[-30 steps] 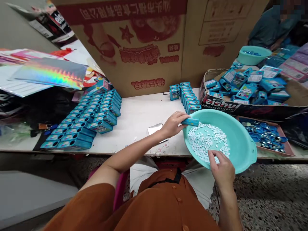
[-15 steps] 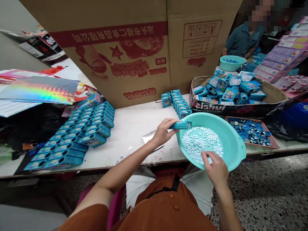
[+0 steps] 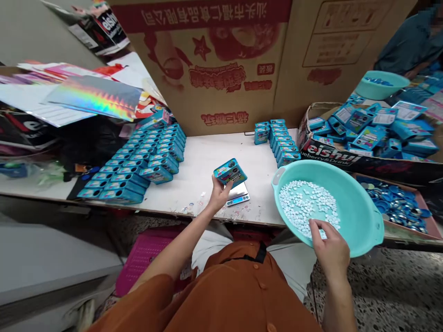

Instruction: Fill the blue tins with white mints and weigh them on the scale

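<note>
My left hand [image 3: 219, 193] grips a small blue box [image 3: 230, 171], tilted, with a round dark hole in its top. Just beneath it a small silver scale [image 3: 238, 199] with a lit display lies on the white table [image 3: 200, 159]. My right hand [image 3: 330, 246] is over the near side of a turquoise basin [image 3: 362, 216], thumb and forefinger close together at the small white tablets [image 3: 304, 203]; what they may hold is too small to make out.
Rows of blue boxes [image 3: 128, 177] stand at left, a shorter group [image 3: 284, 143] near the cardboard carton [image 3: 235, 74]. An open box [image 3: 332, 157] of blue packs and a tray [image 3: 432, 223] of lids lie right. Another person [image 3: 404, 41] sits behind.
My left hand has carried the blue box from the basin's rim leftward to above the scale and turned it more upright. My right hand stays at the tablets. The view has shifted.
</note>
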A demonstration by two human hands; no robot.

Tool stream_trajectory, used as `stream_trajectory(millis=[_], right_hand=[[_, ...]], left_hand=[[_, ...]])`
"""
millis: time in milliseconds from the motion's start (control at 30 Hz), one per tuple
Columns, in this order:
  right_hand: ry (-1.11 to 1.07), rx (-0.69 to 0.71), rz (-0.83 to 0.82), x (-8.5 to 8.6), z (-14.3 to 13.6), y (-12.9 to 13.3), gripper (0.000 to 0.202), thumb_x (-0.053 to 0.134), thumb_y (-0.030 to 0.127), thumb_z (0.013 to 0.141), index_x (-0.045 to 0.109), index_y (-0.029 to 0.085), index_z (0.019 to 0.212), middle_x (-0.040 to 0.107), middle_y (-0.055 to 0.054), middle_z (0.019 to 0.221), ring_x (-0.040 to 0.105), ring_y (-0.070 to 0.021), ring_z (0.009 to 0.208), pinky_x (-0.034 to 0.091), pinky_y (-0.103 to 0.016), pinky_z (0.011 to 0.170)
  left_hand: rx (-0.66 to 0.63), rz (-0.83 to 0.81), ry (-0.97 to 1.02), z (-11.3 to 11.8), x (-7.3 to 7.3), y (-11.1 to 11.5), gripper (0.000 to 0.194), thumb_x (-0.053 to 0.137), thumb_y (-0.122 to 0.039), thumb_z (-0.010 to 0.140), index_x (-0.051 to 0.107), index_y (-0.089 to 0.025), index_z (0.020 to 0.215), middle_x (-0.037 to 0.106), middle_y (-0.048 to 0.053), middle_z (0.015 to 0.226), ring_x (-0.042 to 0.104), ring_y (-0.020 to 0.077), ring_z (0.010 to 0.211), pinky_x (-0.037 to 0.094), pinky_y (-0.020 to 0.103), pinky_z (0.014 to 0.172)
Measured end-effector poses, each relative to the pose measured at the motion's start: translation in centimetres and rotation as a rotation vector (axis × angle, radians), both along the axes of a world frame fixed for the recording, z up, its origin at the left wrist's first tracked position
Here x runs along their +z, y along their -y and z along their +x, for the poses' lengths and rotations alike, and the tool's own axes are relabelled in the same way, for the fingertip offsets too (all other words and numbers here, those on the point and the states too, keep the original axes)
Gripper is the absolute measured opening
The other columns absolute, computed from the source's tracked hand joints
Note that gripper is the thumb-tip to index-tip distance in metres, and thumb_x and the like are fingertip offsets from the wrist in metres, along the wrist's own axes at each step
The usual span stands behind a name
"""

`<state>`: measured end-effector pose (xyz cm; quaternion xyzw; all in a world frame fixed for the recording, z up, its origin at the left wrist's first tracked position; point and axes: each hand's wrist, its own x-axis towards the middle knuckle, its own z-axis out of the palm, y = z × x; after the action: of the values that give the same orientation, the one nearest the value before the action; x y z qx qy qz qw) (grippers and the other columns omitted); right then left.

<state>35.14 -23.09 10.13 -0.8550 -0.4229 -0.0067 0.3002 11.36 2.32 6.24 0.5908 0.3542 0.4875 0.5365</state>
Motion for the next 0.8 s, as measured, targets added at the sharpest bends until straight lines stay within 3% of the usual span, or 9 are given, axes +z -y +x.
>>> stream_trajectory(millis=[167,467,600,700,800], right_hand=[[0.024,-0.043,-0.033,0.3,-0.1,-0.2,0.04,0.045,0.052,0.091,0.069,0.021,0.083,0.072,-0.006,0.091,0.064,-0.0216,0.079,0.037,-0.027,0.063],[0.014,-0.088,-0.061,0.2,0.1,-0.2,0.04,0.047,0.053,0.089,0.07,0.02,0.085,0.073,-0.007,0.095,0.065,-0.0236,0.084,0.039,-0.028,0.066],[-0.006,-0.114,-0.081,0.2,0.0,-0.2,0.039,0.049,0.053,0.088,0.07,0.021,0.087,0.073,-0.007,0.099,0.065,-0.0244,0.088,0.039,-0.028,0.067],[-0.013,-0.125,-0.092,0.3,-0.1,-0.2,0.038,0.05,0.054,0.087,0.07,0.021,0.087,0.073,-0.007,0.099,0.065,-0.0247,0.088,0.038,-0.029,0.066],[-0.024,-0.156,-0.115,0.4,-0.1,-0.3,0.038,0.05,0.054,0.086,0.07,0.021,0.085,0.073,-0.007,0.098,0.065,-0.0248,0.086,0.037,-0.029,0.064]], left_hand=[[0.015,0.087,-0.249,-2.8,-2.9,-0.6,0.041,0.058,-0.047,0.086,0.033,-0.023,0.108,0.058,0.006,0.109,0.059,0.0174,0.104,0.047,0.035,0.094],[0.048,0.135,-0.444,-2.2,-6.1,-1.6,0.038,0.055,-0.039,0.088,0.037,-0.022,0.117,0.055,0.008,0.112,0.055,0.0215,0.108,0.045,0.04,0.095],[0.058,0.196,-0.547,-2.5,-6.3,-1.8,0.048,0.062,-0.039,0.083,0.041,-0.022,0.122,0.053,0.011,0.118,0.051,0.0258,0.116,0.041,0.045,0.101],[0.041,0.227,-0.546,-3.3,-5.5,-1.9,0.07,0.071,-0.042,0.076,0.033,-0.023,0.132,0.047,0.014,0.134,0.043,0.0287,0.129,0.035,0.047,0.107],[0.075,0.288,-0.57,-5.0,-4.7,-1.7,0.075,0.071,-0.046,0.077,0.03,-0.022,0.135,0.047,0.014,0.138,0.039,0.029,0.134,0.029,0.049,0.112]])
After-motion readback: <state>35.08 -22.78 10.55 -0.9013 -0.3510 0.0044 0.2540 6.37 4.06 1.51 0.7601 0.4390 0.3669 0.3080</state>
